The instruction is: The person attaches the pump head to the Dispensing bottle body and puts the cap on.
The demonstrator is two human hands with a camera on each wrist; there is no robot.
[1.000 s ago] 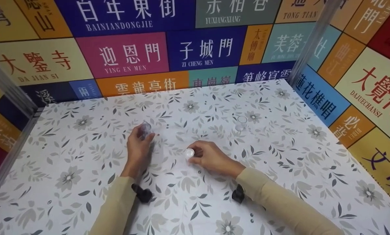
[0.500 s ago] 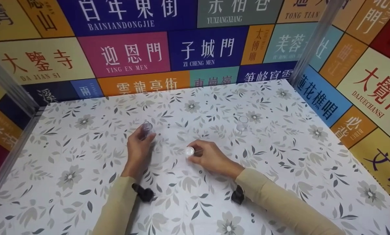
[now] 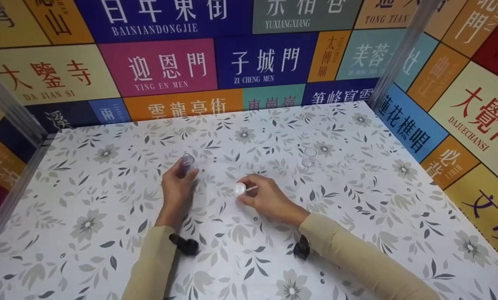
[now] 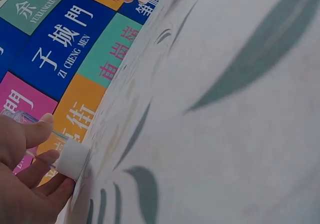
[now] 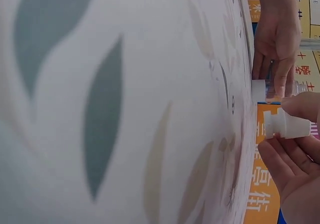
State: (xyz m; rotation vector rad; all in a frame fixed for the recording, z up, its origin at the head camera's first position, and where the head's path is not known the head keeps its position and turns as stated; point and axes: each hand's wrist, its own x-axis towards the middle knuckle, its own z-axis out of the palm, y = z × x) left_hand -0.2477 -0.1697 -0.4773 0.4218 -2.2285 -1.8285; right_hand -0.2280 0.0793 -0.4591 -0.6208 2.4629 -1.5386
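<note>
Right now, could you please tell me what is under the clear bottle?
Under the clear bottle in the left hand is the flowered tabletop; the bottle's white lower end faces it. The spot directly beneath is covered, so contact cannot be confirmed.

The left hand [image 3: 177, 185] hides part of the white-capped clear plastic bottle [image 3: 187, 161]; the right hand [image 3: 270, 200], part of the white stepped plastic nozzle [image 3: 240, 189]. Toward the far right corner of the white floral-patterned desk [image 3: 128, 183], a colourless, round-rimmed see-through object [image 3: 308, 161] is too faint to make out. The desk's near edge and both beige fabric sleeves [image 3: 151, 258] are cut off
</note>
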